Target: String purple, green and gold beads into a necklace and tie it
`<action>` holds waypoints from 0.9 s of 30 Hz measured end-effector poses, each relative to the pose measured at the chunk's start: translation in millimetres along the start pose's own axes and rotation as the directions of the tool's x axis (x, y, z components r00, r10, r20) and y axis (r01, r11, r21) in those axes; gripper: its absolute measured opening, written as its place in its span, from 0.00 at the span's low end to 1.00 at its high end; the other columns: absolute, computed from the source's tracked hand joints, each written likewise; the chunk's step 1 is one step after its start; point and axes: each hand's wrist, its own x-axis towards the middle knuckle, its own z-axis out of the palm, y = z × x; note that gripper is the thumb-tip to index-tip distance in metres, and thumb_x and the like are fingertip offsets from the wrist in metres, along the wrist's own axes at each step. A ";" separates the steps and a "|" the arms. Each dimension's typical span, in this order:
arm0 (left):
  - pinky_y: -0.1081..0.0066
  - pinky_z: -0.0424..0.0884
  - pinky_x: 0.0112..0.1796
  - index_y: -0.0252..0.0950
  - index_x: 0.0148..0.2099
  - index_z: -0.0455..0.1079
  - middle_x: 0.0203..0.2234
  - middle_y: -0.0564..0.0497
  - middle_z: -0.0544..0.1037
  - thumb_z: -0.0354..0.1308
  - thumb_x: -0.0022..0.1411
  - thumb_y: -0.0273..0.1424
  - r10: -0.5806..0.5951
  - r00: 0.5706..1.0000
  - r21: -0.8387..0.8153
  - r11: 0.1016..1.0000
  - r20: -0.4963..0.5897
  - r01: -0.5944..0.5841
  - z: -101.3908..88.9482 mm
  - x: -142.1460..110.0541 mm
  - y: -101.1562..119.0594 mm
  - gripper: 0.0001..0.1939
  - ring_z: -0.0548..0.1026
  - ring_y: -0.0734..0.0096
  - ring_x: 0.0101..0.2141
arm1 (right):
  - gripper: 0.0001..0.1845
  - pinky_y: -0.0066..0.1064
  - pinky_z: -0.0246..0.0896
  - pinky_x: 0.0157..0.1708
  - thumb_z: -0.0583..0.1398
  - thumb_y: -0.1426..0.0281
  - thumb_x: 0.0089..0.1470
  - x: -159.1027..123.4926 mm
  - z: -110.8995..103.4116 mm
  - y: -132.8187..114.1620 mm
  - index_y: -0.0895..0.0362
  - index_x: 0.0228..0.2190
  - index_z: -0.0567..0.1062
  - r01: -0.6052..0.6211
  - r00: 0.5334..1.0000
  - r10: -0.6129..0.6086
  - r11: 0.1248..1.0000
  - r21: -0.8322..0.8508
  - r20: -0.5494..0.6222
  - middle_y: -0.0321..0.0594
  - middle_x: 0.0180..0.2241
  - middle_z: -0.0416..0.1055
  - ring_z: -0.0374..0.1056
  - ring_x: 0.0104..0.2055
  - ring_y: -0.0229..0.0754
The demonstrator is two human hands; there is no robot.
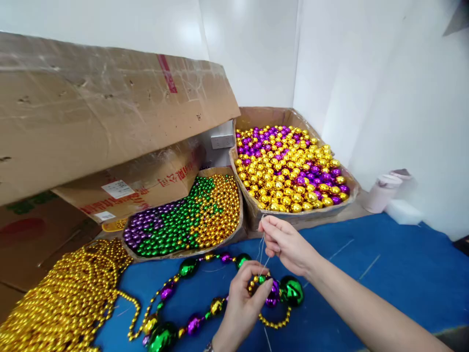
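My right hand (287, 244) is closed in a pinch on thin white thread (261, 249), raised above the blue cloth. Lower down, my left hand (244, 298) grips the end of a bead necklace (194, 323) where the thread comes out of small gold and green beads. The necklace loops over the cloth to the left, with large green, purple and gold balls among smaller beads. Just right of my left fingers hang a purple ball (273, 293) and a big green ball (292, 291). Beneath them curves a short gold bead strand (274, 324). My left fingers partly hide the beads they hold.
Gold bead strands (69, 293) are heaped at the left. Behind stand a carton of small beads (183, 220) and a larger carton of gold and purple balls (289, 166). A cardboard flap (110, 102) overhangs the left. A pink container (383, 193) stands back right on the blue cloth's (384, 283) far side.
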 end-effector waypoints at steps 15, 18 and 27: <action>0.72 0.71 0.31 0.38 0.42 0.74 0.34 0.49 0.79 0.63 0.53 0.39 -0.131 0.972 0.020 0.990 -0.193 0.138 -16.4 17.0 -7.3 0.15 0.75 0.65 0.32 | 0.19 0.31 0.63 0.33 0.55 0.54 0.56 10.5 -59.4 26.5 0.55 0.42 0.69 0.029 0.994 -0.068 0.916 -0.401 -0.084 0.36 0.33 0.69 0.67 0.32 0.36; 0.75 0.71 0.27 0.39 0.44 0.73 0.36 0.51 0.79 0.64 0.51 0.38 -0.132 0.944 -0.023 0.991 -0.301 0.131 -22.8 30.6 -3.6 0.18 0.74 0.70 0.29 | 0.18 0.35 0.57 0.47 0.56 0.60 0.58 -26.7 -93.0 9.8 0.50 0.49 0.67 0.079 0.991 -0.133 0.760 -0.645 -0.035 0.39 0.48 0.67 0.64 0.47 0.40; 0.82 0.69 0.24 0.35 0.41 0.74 0.35 0.49 0.79 0.67 0.48 0.32 -0.115 0.895 -0.434 0.896 -0.430 -0.093 -23.9 50.9 48.2 0.16 0.76 0.72 0.33 | 0.21 0.37 0.58 0.50 0.51 0.63 0.61 -76.6 -138.8 64.5 0.55 0.54 0.66 0.091 0.996 -0.046 0.316 -0.944 0.081 0.46 0.50 0.68 0.65 0.51 0.46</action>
